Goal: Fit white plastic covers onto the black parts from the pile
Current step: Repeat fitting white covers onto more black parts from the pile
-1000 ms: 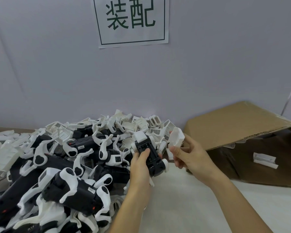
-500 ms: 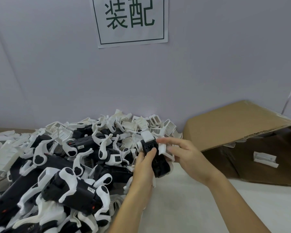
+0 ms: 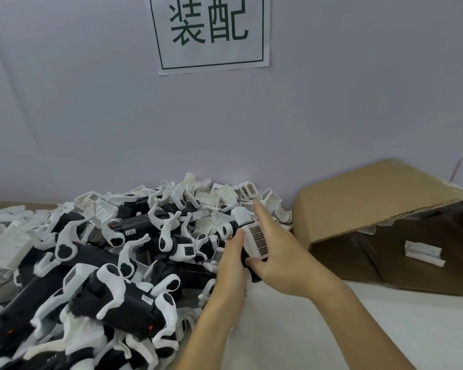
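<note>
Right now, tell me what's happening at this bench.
A person is assembling parts. The left hand grips a black part at the edge of the pile, while the right hand presses a white cover with a grille onto it. An open cardboard box lies on its side to the right.

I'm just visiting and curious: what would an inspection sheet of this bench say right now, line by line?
Surface: white tabletop, bare in front of the box.
Job's things: black part held in both hands, a white cover with a grid sticker lying on it; whether it has clicked in cannot be told.
Clutter: pile of black bodies and white pieces heaped on the left.
Grippers: left hand grips the part from the left; right hand presses the cover, forefinger straight.
Cables: nothing seen.
Surroundings: cardboard box on its side with one white piece inside; paper sign on the wall.
</note>
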`<state>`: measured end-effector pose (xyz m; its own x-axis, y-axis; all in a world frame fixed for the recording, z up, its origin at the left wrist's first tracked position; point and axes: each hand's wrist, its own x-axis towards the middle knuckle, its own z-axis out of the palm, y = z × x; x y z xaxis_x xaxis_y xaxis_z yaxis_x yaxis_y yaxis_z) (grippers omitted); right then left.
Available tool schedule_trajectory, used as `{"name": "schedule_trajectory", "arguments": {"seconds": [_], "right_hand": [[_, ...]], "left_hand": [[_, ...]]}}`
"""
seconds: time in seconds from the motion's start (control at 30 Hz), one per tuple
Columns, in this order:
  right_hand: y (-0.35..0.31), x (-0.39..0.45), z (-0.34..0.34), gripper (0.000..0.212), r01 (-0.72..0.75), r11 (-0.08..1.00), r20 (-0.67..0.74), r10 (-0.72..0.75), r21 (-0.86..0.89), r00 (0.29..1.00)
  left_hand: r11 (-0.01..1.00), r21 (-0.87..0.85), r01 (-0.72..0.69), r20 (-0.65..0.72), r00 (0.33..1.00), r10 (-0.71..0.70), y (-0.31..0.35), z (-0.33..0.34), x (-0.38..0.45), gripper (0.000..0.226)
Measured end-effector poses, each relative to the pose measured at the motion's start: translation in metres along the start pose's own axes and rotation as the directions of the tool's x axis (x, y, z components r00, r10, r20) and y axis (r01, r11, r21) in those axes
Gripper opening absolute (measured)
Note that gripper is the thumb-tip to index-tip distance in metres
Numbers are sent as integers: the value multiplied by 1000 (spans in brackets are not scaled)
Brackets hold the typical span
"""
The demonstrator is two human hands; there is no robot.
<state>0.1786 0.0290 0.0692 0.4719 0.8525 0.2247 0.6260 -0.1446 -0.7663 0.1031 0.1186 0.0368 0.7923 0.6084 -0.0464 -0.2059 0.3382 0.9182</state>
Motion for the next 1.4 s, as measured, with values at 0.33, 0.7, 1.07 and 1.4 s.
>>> {"name": "schedule_trajectory", "arguments": {"seconds": [0.33,0.7,1.07,1.4], "right_hand": [[-1,2,-7,83,4,998,-62,1,69,998],[12,1,-14,23,-142,882,35,142,450,989],[7,-2,-13,46,-216,806,92,198,551,976],[6,5,7,48,-179,738,-29,260,651,965]], "left_hand": [[1000,30,-1,-107,994,5,-3,-1,4,32],[998,-36,-47,-77,996,44,2,1,1,33],[988,34,-154,-7,988,154,1,0,-4,51],[980,86,-178,-107,977,186,1,2,-1,35]]}}
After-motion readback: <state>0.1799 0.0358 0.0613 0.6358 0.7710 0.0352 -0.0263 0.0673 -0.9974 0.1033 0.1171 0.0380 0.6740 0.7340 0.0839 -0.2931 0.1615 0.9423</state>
